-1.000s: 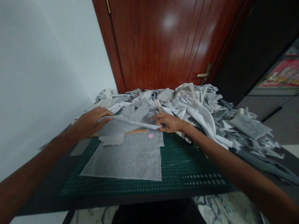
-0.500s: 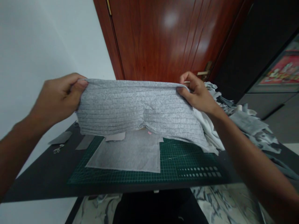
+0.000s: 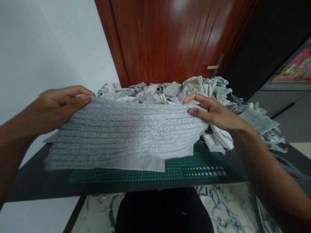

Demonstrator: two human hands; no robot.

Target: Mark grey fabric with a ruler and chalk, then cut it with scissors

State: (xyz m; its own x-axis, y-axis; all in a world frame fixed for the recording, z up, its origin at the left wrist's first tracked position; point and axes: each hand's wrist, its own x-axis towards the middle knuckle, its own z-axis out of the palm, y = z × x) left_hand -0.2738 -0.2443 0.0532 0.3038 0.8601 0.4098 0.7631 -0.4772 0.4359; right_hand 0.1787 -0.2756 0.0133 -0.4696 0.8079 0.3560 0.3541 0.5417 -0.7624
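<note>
A piece of grey ribbed fabric (image 3: 126, 129) is stretched between my hands, its dark lines running from side to side. My left hand (image 3: 60, 105) pinches its upper left corner between thumb and fingers. At the upper right edge, my right hand (image 3: 211, 111) holds the cloth, thumb in front and fingers behind. The fabric's lower part hangs over a plain grey cloth piece (image 3: 156, 164), of which only the lower edge shows. Beneath lies a green cutting mat (image 3: 201, 161), partly covered.
A long heap of grey and white fabric scraps (image 3: 145, 92) lines the back of the table (image 3: 29, 184) and spreads right. White cloth (image 3: 220, 139) lies beside the mat. A wooden door (image 3: 157, 42) stands behind, a wall (image 3: 60, 48) on the left.
Both hands have lowered the ribbed fabric towards the mat, and it now spreads flatter and further left. The scrap heap behind it has come into view.
</note>
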